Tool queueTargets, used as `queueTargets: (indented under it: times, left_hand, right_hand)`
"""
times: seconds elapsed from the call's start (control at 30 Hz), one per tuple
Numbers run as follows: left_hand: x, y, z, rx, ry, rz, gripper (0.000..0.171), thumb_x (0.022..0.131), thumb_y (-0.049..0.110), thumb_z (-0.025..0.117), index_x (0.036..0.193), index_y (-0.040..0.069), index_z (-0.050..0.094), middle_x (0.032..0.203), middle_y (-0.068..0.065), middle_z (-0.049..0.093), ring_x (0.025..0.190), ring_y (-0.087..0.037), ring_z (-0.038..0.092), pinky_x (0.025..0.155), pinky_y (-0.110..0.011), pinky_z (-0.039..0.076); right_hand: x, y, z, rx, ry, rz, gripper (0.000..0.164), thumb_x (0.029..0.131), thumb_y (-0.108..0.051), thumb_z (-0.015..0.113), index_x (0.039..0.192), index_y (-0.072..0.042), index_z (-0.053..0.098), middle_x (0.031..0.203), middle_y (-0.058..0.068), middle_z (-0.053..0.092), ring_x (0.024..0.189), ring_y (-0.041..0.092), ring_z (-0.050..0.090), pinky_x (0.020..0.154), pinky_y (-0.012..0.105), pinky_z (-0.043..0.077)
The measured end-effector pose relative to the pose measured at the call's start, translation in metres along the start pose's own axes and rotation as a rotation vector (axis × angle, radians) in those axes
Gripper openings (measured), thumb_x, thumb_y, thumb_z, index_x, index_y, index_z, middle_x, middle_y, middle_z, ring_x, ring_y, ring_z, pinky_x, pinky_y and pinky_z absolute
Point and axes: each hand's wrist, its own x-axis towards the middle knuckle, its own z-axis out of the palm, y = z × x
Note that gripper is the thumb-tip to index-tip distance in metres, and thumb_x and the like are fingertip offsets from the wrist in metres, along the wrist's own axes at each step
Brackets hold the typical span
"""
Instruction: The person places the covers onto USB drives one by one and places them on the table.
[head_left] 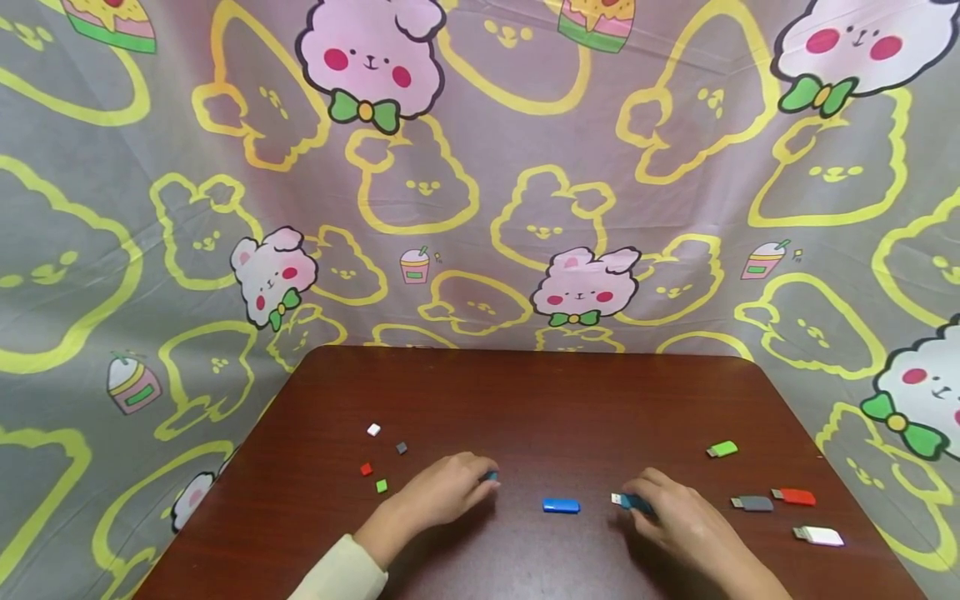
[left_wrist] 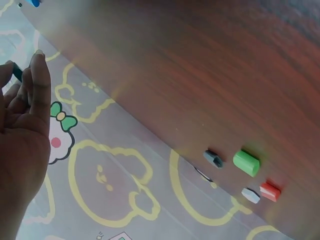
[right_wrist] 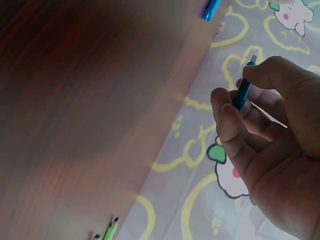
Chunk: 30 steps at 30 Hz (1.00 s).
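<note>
In the head view my left hand (head_left: 438,493) pinches a small teal cap (head_left: 490,476) between thumb and fingers, above the table. Most of the cap is hidden by the fingers; a bit of it (left_wrist: 18,73) shows in the left wrist view. My right hand (head_left: 675,515) grips a teal USB stick (right_wrist: 242,95) with its metal plug bare and pointing left in the head view. On the table between the hands lies a blue USB stick (head_left: 561,506), no bare plug showing. The two teal pieces are apart.
Loose caps lie left of my left hand: white (head_left: 373,430), dark grey (head_left: 401,448), red (head_left: 367,469) and green (head_left: 381,486). Uncapped USB sticks lie at right: green (head_left: 722,450), grey (head_left: 756,504), red (head_left: 797,497), white (head_left: 822,537). A patterned cloth (head_left: 465,167) hangs behind the table (head_left: 525,400).
</note>
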Motion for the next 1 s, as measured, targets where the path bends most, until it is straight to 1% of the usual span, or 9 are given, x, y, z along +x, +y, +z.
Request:
queueTargets:
  times: [0.13,0.33,0.5,0.63,0.73,0.8,1.0]
  left_hand:
    - [0.0,0.003,0.0,-0.009,-0.008,0.006,0.023,0.103,0.029,0.06,0.114,0.011,0.069,0.099,0.004,0.068,0.092,-0.009,0.064,0.08,-0.026,0.054]
    - [0.001,0.007,0.0,-0.03,-0.009,0.014,0.02,0.101,0.027,0.064,0.112,0.011,0.07,0.095,0.005,0.068,0.089,-0.008,0.064,0.078,-0.024,0.054]
    - [0.0,0.009,0.002,-0.033,-0.012,0.009,0.021,0.101,0.028,0.063,0.112,0.012,0.07,0.094,0.006,0.067,0.088,-0.007,0.063,0.077,-0.023,0.053]
    - [0.001,0.011,0.003,-0.031,-0.012,0.008,0.023,0.102,0.03,0.061,0.114,0.012,0.07,0.096,0.005,0.068,0.09,-0.006,0.064,0.078,-0.023,0.054]
    - [0.001,0.012,0.003,-0.028,-0.017,0.008,0.025,0.102,0.031,0.06,0.115,0.012,0.07,0.097,0.005,0.069,0.09,-0.006,0.065,0.078,-0.023,0.054]
    - [0.002,0.013,0.003,-0.034,-0.024,0.005,0.025,0.103,0.031,0.06,0.116,0.013,0.069,0.098,0.005,0.069,0.091,-0.006,0.065,0.079,-0.023,0.054]
    - [0.004,0.015,0.005,-0.076,-0.041,0.004,0.026,0.102,0.031,0.061,0.119,0.012,0.069,0.103,0.005,0.071,0.095,-0.006,0.066,0.082,-0.023,0.054]
  right_hand:
    - [0.003,-0.005,0.003,-0.008,0.041,-0.049,0.023,0.08,-0.01,0.082,0.099,-0.017,0.071,0.093,-0.013,0.058,0.073,-0.003,0.053,0.059,0.025,0.05]
    - [0.006,-0.009,0.007,-0.034,0.086,-0.105,0.025,0.077,-0.01,0.084,0.098,-0.015,0.071,0.093,-0.012,0.059,0.072,-0.002,0.055,0.059,0.025,0.05]
    - [0.008,-0.012,0.009,-0.035,0.112,-0.122,0.025,0.075,-0.008,0.083,0.097,-0.014,0.072,0.092,-0.013,0.059,0.072,-0.002,0.055,0.059,0.025,0.05]
    - [0.009,-0.013,0.01,-0.041,0.116,-0.129,0.026,0.076,-0.009,0.083,0.098,-0.015,0.072,0.093,-0.013,0.06,0.073,-0.001,0.057,0.06,0.025,0.051]
    - [0.01,-0.014,0.011,-0.047,0.113,-0.137,0.025,0.077,-0.01,0.083,0.098,-0.015,0.072,0.093,-0.012,0.061,0.074,0.0,0.06,0.061,0.026,0.052]
    - [0.01,-0.015,0.01,-0.041,0.093,-0.131,0.024,0.078,-0.01,0.083,0.099,-0.016,0.072,0.094,-0.011,0.062,0.074,0.0,0.06,0.06,0.025,0.052]
    - [0.014,-0.02,0.008,-0.002,-0.006,-0.071,0.022,0.083,-0.012,0.081,0.102,-0.016,0.072,0.094,-0.012,0.06,0.071,-0.004,0.053,0.059,0.023,0.05]
